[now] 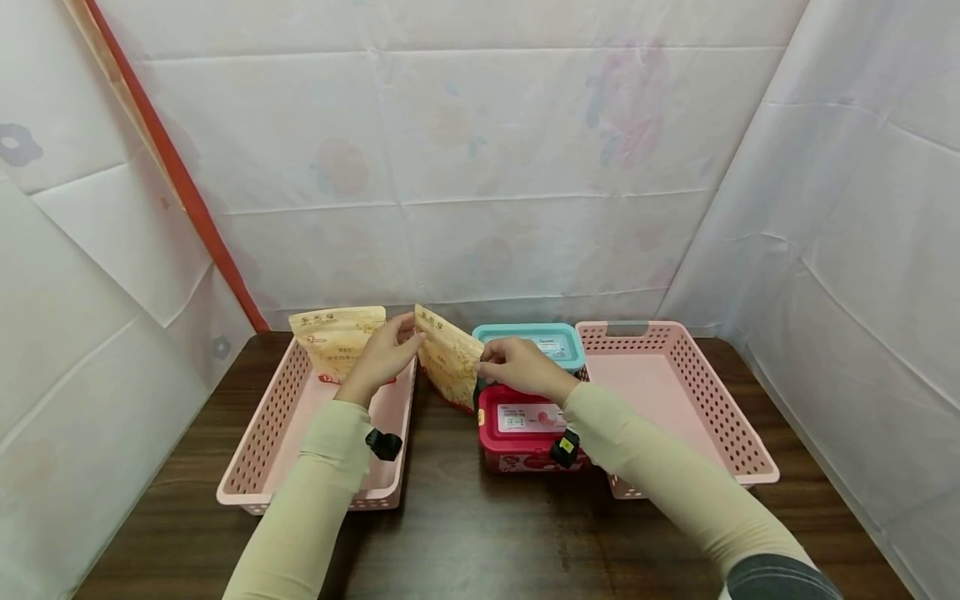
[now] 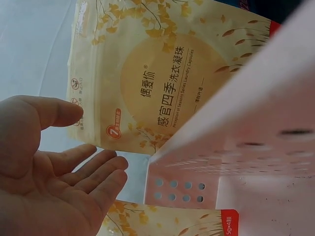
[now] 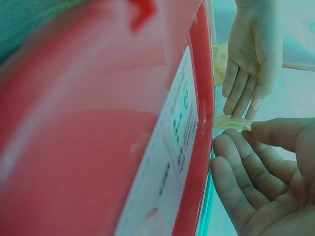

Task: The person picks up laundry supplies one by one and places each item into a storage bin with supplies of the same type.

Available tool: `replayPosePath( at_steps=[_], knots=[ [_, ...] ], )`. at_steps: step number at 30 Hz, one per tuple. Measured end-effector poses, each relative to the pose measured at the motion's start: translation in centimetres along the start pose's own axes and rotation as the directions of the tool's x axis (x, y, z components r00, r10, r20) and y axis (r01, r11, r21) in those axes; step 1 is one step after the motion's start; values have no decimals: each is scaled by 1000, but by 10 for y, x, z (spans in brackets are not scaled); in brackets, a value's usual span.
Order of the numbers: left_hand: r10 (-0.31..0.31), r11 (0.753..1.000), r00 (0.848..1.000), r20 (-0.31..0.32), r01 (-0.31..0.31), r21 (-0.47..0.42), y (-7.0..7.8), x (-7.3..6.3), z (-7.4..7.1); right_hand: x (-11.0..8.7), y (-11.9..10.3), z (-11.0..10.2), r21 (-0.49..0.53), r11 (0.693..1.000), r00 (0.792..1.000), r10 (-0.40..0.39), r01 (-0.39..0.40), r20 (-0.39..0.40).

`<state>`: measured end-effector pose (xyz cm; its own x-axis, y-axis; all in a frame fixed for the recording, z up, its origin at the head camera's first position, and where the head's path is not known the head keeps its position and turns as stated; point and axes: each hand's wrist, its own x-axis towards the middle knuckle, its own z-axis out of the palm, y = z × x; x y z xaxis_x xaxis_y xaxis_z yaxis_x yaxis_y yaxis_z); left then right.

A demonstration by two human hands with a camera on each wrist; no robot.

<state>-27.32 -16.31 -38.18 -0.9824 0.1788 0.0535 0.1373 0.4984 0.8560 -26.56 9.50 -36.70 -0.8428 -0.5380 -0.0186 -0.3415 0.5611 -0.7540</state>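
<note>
A cream pouch of laundry capsules [image 1: 448, 357] stands tilted between the left basket and two lidded boxes. My right hand [image 1: 521, 367] pinches its right edge between thumb and fingers; the right wrist view shows that hand [image 3: 266, 172] with the thumb on the pouch's thin edge [image 3: 234, 123]. At the pouch's left side is my left hand [image 1: 385, 357]. In the left wrist view this hand [image 2: 59, 162] has thumb and fingers spread apart near the pouch's top corner [image 2: 142, 83]. Whether it touches the pouch is hard to tell.
A second cream pouch [image 1: 337, 342] stands in the left pink basket [image 1: 251, 454]. Right of the held pouch are a box with a turquoise lid [image 1: 525, 333] and one with a red lid [image 1: 517, 417]. Another pink basket [image 1: 720, 400] stands at the right on the dark wooden table [image 1: 487, 542].
</note>
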Motion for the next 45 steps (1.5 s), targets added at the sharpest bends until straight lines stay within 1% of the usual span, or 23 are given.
replayPosePath(
  at_steps=[7,16,20,25,31,35,41,45],
  knots=[
    [8,1000,1000,-10,-8,6,-3,1,0,1,2,0,27,1000,1000,-1,1,-2],
    [13,1000,1000,-27,-13,2,-4,1,1,1,3,2,27,1000,1000,-4,5,-12],
    [19,1000,999,-48,-20,-8,-4,1,2,0,2,1,42,999,1000,-6,6,-9],
    [27,999,996,-81,-29,-25,-2,2,1,-3,-1,-2,63,998,1000,-24,24,-9],
    [30,999,995,-96,-33,-34,2,1,0,-6,-5,-6,52,997,999,-48,49,-19],
    [29,998,993,-116,-35,-49,5,-1,-1,-8,-8,-8,71,996,998,-54,56,-32],
    [63,992,989,-136,-77,-98,10,-1,-3,-13,-11,-14,135,989,997,-60,66,-53],
    [95,991,983,-155,-109,-79,15,-1,-6,-16,-13,-17,142,986,994,-79,89,-76]
  ],
)
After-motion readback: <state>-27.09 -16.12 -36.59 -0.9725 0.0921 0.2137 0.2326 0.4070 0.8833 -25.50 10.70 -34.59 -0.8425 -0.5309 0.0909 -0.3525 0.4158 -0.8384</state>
